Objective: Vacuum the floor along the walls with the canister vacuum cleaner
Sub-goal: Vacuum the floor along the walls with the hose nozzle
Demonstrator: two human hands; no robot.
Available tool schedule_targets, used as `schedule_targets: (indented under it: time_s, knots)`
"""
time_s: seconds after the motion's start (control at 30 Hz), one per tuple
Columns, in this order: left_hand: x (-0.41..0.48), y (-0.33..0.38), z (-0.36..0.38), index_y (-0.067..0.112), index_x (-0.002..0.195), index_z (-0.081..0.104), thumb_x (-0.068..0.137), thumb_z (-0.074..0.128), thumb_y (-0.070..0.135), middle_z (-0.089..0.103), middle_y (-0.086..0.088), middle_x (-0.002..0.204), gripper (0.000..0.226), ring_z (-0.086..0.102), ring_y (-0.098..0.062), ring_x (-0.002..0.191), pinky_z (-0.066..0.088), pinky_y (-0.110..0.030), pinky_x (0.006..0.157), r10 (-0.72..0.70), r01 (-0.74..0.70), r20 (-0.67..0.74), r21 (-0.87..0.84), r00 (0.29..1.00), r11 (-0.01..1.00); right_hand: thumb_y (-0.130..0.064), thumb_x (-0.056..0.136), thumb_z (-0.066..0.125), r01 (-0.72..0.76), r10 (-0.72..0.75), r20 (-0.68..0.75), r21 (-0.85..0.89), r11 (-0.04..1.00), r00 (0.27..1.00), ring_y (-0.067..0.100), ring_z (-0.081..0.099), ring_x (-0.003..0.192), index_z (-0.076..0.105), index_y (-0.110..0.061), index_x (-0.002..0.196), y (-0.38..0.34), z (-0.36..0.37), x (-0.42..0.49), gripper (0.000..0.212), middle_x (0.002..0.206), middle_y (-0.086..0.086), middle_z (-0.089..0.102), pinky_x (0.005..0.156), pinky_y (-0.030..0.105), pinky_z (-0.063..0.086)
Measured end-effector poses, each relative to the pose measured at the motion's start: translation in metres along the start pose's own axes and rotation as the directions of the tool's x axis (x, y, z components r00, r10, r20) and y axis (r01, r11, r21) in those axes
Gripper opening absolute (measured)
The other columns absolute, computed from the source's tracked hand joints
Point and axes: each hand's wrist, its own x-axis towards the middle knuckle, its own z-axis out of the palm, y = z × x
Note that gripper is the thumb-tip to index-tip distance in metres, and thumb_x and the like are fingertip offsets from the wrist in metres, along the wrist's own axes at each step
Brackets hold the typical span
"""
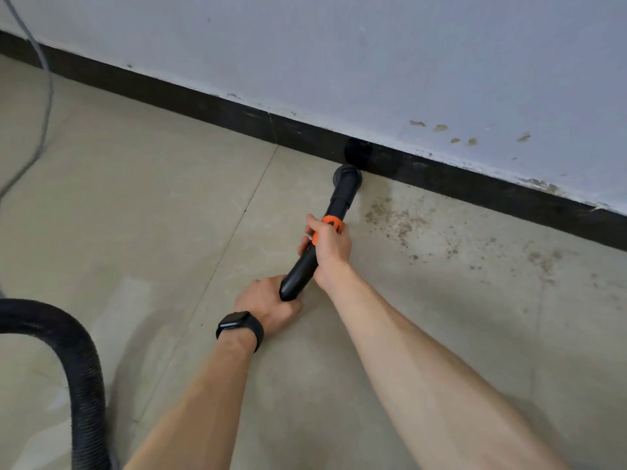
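A black vacuum wand [303,266] with an orange collar [330,222] points at the wall. Its round brush nozzle [346,176] sits on the floor tile right against the black baseboard [441,173]. My right hand [330,247] grips the wand just behind the orange collar. My left hand [268,301], with a black watch on the wrist, holds the wand's near end. The ribbed black hose [81,368] curves down the left side of the view. The canister is out of view.
Brown dirt specks [393,220] are scattered on the beige tiles to the right of the nozzle, along the baseboard. A grey cable [44,106] hangs down at the far left. The white wall [407,62] above is scuffed and stained.
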Motion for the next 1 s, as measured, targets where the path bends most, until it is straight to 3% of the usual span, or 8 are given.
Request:
schedule_targets:
  time_s: [0.13,0.3,0.47,1.0]
  knots:
    - [-0.024,-0.012,0.013,0.03,0.075,0.048,0.063,0.048,0.047,0.061,0.003,0.067,0.022,0.057,-0.019,0.061,0.038,-0.028,0.051,0.011,-0.016,0.055,0.091,0.998,0.996,-0.029,0.091,0.076,-0.04,0.041,-0.064,0.023,0.999,0.997,0.016,0.044,0.043,0.052,-0.016,0.093,0.024,-0.019,-0.018,0.028,0.055,-0.003,0.051,0.05,0.028,0.044]
    - [-0.06,-0.039,0.025,0.029,0.084,0.053,0.075,0.058,0.045,0.061,0.006,0.07,0.019,0.06,-0.019,0.066,0.048,-0.03,0.057,0.004,-0.018,0.075,0.182,0.997,0.983,-0.024,0.093,0.074,-0.044,0.049,-0.127,0.039,0.998,0.991,0.017,0.044,0.042,0.048,-0.014,0.095,0.058,-0.032,-0.054,0.028,0.056,-0.001,0.048,0.048,0.027,0.043]
    - [-0.084,-0.052,0.03,0.032,0.09,0.055,0.079,0.06,0.045,0.06,0.008,0.07,0.018,0.058,-0.015,0.065,0.037,-0.027,0.051,0.006,-0.026,0.082,0.24,0.997,0.97,-0.023,0.093,0.073,-0.066,0.071,-0.157,0.037,0.997,0.985,0.016,0.043,0.039,0.045,-0.014,0.096,0.077,-0.041,-0.08,0.029,0.058,0.001,0.047,0.046,0.026,0.043]
    - [-0.095,-0.021,0.06,0.034,0.087,0.044,0.081,0.058,0.042,0.05,0.01,0.068,0.017,0.052,-0.019,0.066,0.034,-0.028,0.054,0.076,-0.094,0.081,0.25,0.994,0.964,-0.019,0.093,0.072,-0.064,0.068,-0.17,0.03,0.997,0.983,0.015,0.039,0.04,0.048,-0.013,0.098,0.063,-0.079,-0.083,0.025,0.052,-0.002,0.043,0.044,0.025,0.04]
